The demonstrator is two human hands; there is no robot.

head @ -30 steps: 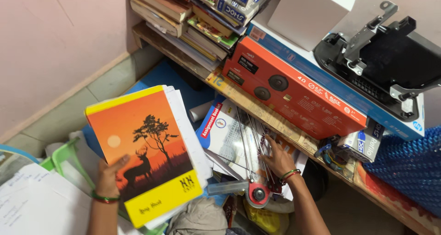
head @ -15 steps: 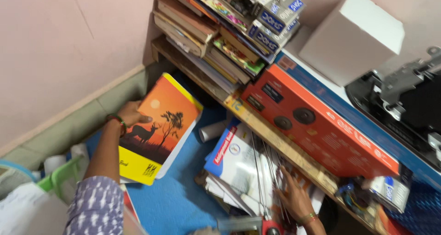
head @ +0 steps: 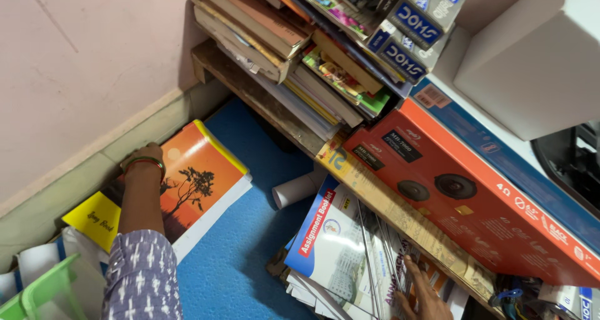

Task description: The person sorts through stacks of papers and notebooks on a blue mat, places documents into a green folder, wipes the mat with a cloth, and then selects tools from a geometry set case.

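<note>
My left hand [head: 145,157] rests on top of an orange and yellow notebook [head: 187,185] with a sunset, tree and deer on its cover. The notebook lies with other papers against the pink wall, on a blue mat [head: 250,232]. It is unclear whether the fingers grip the notebook's far edge or only press on it. My right hand [head: 422,295] lies flat, fingers spread, on a pile of white and blue assignment books [head: 331,245] and papers under a wooden shelf. Long thin metal rods [head: 375,257] lie across that pile.
A wooden shelf [head: 375,189] carries stacked books [head: 281,39], blue stationery boxes [head: 406,32], an orange and blue carton [head: 475,195] and a white box [head: 537,64]. A white paper roll [head: 297,189] lies beneath it. A green plastic rack [head: 37,292] stands at bottom left.
My left hand has carried the notebook from in front of me down to the left and laid it against the wall. The right hand stayed on the book pile. The view shifted left.
</note>
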